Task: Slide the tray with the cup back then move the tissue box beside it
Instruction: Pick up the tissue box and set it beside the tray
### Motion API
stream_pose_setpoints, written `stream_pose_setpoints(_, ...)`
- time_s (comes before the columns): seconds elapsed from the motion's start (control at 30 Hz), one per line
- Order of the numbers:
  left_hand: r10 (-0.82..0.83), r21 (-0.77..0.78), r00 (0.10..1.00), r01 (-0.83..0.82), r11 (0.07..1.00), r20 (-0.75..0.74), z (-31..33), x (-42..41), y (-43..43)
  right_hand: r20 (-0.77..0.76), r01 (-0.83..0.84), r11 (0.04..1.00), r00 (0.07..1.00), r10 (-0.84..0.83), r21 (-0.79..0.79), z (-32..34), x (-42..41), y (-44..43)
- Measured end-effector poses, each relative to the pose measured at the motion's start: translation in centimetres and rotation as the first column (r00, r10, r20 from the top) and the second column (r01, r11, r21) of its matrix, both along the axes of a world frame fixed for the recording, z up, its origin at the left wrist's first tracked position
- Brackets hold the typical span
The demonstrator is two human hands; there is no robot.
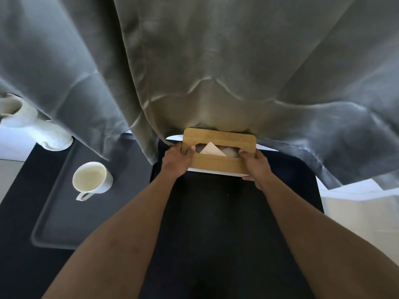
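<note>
Grey curtain (216,61) hangs over the far edge of the table (216,234), dark top, hem draped right down onto it.

Tissue box (219,154) sits at the far edge, about mid-width, partly tucked under the curtain hem. Wooden lid, white body, 1 tissue poking out of the slot. Long axis runs left-right, parallel to the far edge; slot faces up.

Left hand (176,161) grips the box's left end, thumb on the lid by the slot. Right hand (255,167) grips the right end, fingers wrapped under the near right corner. Both hands closed on the box. Can't tell if it's lifted or resting on the table.

Tray (60,212) is on the left side of the table, well apart from the box. Cup (91,178) stands upright on the tray's far half, handle pointing toward the near edge. White vase (28,124) stands at the tray's far left corner, partly behind the curtain.

Judgement: tray looks already set back, so the step in hand is moving the box.

How to do it well:
- pull the box clear of the curtain hem first so the fabric doesn't drag
- keep it level, 2-handed, long axis unchanged
- carry left and set down just beside the tray's right edge, not on the rim
- stay clear of the cup
</note>
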State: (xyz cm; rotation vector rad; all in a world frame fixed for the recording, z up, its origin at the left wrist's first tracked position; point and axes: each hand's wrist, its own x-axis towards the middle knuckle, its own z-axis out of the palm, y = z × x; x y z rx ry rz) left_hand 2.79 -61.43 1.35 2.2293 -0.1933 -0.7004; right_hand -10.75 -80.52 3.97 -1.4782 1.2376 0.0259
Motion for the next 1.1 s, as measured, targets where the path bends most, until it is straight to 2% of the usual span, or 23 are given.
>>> stream_pose_setpoints(0.3, -0.041, 0.051, 0.997, 0.037, 0.998, 0.072, -0.5, 0.1, -0.2, -0.012, 0.015, 0.999, 1.0, -0.015, 0.044, -0.6, 0.3, -0.6)
stream_pose_setpoints(0.57, -0.099, 0.157, 0.985, 0.077, 0.985, 0.14, -0.6, -0.2, -0.5, -0.031, -0.015, 1.0, 0.999, 0.015, 0.024, -0.8, 0.6, -0.7)
stream_pose_setpoints(0.77, -0.105, 0.179, 0.982, 0.076, 0.981, 0.155, -0.5, -0.3, -0.5, -0.04, -0.035, 0.999, 0.999, 0.034, -0.007, -1.2, 0.7, -0.3)
stream_pose_setpoints(0.97, -0.095, 0.165, 0.984, 0.07, 0.984, 0.153, -0.4, -0.7, -0.6, -0.025, -0.033, 0.999, 0.999, 0.033, 0.005, -1.3, 0.4, -0.3)
stream_pose_setpoints(1.1, -0.08, 0.078, 0.99, 0.071, 0.994, 0.117, -0.3, -0.8, -0.3, -0.025, -0.041, 0.999, 0.999, 0.04, -0.013, -1.4, 0.0, -0.2)
